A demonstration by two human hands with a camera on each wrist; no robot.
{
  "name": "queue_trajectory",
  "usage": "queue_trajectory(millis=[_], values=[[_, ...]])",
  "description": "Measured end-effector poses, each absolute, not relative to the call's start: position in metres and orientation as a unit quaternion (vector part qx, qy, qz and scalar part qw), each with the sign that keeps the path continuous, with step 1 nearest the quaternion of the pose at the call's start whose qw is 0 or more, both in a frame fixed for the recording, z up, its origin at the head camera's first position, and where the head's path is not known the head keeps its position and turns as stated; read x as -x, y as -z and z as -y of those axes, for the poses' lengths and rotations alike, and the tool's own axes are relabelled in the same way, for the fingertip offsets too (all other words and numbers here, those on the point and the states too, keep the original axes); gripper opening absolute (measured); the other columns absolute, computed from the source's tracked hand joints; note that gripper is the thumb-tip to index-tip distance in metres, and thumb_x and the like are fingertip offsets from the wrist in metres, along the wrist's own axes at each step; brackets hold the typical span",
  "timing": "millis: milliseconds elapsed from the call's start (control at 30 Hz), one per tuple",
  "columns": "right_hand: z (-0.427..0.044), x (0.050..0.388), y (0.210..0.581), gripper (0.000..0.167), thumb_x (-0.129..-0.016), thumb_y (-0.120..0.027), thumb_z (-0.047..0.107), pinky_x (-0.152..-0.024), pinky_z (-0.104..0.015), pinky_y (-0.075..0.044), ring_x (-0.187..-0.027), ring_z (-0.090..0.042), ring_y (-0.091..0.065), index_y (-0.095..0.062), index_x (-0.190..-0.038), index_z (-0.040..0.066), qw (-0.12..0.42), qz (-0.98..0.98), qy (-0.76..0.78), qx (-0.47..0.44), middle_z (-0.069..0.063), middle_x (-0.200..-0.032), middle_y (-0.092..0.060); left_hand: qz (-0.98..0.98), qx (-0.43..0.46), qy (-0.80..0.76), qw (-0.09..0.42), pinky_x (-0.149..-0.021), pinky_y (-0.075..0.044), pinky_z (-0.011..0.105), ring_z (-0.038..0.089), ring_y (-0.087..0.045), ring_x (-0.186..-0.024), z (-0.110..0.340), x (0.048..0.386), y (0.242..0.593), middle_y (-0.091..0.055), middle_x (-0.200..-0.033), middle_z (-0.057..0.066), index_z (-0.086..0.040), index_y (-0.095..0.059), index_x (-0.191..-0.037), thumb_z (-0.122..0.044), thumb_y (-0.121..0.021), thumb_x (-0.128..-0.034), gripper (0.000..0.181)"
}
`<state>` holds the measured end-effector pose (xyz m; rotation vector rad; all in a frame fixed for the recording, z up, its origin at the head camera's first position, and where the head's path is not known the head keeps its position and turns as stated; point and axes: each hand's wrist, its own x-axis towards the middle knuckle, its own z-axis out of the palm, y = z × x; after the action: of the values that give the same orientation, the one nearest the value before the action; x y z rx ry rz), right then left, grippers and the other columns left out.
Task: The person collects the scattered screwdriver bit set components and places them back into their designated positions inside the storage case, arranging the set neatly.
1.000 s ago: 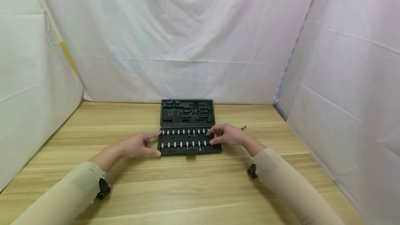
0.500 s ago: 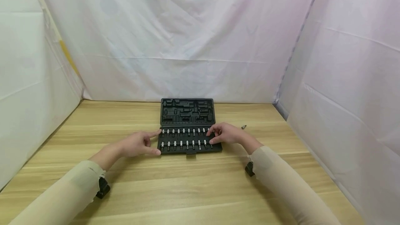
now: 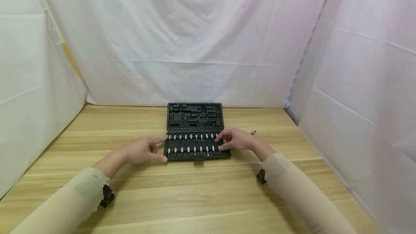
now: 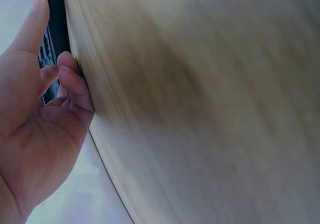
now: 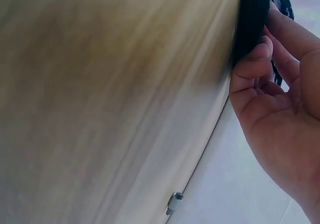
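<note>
A black plastic case (image 3: pixel 191 143) lies unfolded on the table, holding two rows of silver bit sockets (image 3: pixel 195 150). Its left edge is touched by my left hand (image 3: pixel 141 151), index finger at the back and thumb at the front corner. My right hand (image 3: pixel 238 139) is over the right end. There the thumb is at the last bit socket of the front row, and the index finger is near the back row's end. In the right wrist view, the other fingers of the right hand (image 5: pixel 280 103) curl beside the case's side.
One loose bit socket (image 3: pixel 253 132) lies on the wooden table (image 3: pixel 182 198), right of the case and behind the right wrist. The lid (image 3: pixel 222 118) has moulded recesses and lies at the back. White sheets (image 3: pixel 195 46) hang around the table.
The right thumb has shifted slightly, so more of the last front-row bit socket shows. The left hand and case have stayed put.
</note>
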<state>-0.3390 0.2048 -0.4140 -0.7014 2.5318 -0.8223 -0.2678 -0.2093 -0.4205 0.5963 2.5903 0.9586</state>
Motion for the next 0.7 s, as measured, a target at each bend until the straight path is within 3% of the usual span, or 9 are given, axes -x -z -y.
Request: queue_trajectory(millis=[300,700], values=[[-0.218,0.339,0.415,0.027,-0.101,-0.082,0.033,-0.083,-0.035,-0.053,-0.093,-0.016,-0.065,-0.079,-0.127,0.023,0.167,-0.903,0.311,0.245,0.0,-0.106,-0.073,-0.906,-0.213,-0.33,0.157,-0.063,-0.048,0.026,0.015,-0.051,-0.074,0.208,0.271,0.42,-0.063,-0.086,0.004,-0.01,-0.034,-0.172,-0.044,-0.088,-0.0922,0.103],[-0.273,0.361,0.411,0.027,-0.105,-0.074,0.023,-0.087,-0.035,-0.055,-0.102,-0.022,-0.069,-0.078,-0.129,0.01,0.081,-0.922,0.316,0.209,-0.01,-0.119,-0.077,-0.907,-0.209,-0.331,0.155,-0.063,-0.049,0.027,0.016,-0.052,-0.074,0.21,0.269,0.423,-0.063,-0.087,0.004,-0.011,-0.035,-0.172,-0.046,-0.088,-0.092,0.103]])
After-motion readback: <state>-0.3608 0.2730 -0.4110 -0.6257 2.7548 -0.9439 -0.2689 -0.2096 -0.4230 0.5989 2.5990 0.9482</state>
